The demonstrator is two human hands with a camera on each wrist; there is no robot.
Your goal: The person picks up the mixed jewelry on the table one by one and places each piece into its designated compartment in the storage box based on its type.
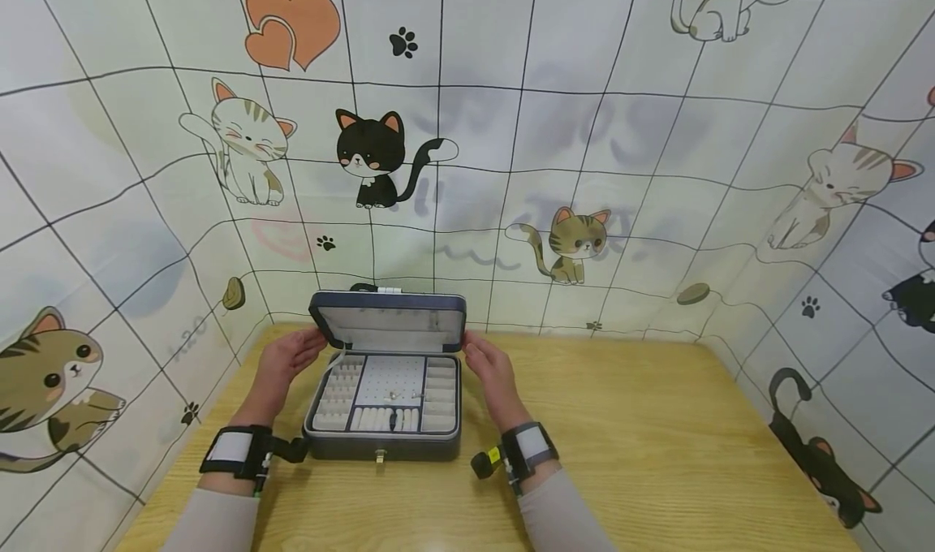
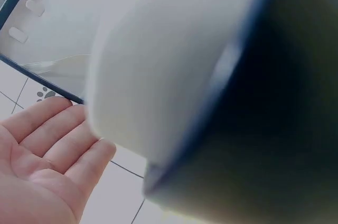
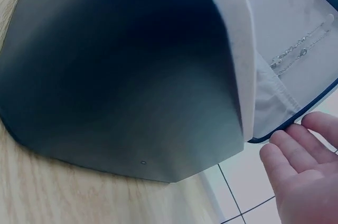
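Observation:
A dark blue jewelry box [image 1: 343, 446] stands on the table with its lid [image 1: 394, 329] raised at the back. Pale compartments fill the base, with a few small shiny pieces [image 1: 392, 395] on the middle panel. My left hand [image 1: 288, 359] is at the lid's left side, its fingers extended and fingertips right at the rim. On the other side, my right hand [image 1: 495, 369] touches the lid's right edge with relaxed fingers. A silver chain necklace [image 3: 302, 50] hangs inside the lid in the right wrist view. In the left wrist view a pale ribbon [image 2: 58, 64] shows by the lid.
The wooden table [image 1: 621, 438] extends to the right of the box. Behind and at both sides hangs a white grid-patterned cloth [image 1: 482, 130] printed with cats. A small gold clasp [image 1: 380, 456] sits on the box's front.

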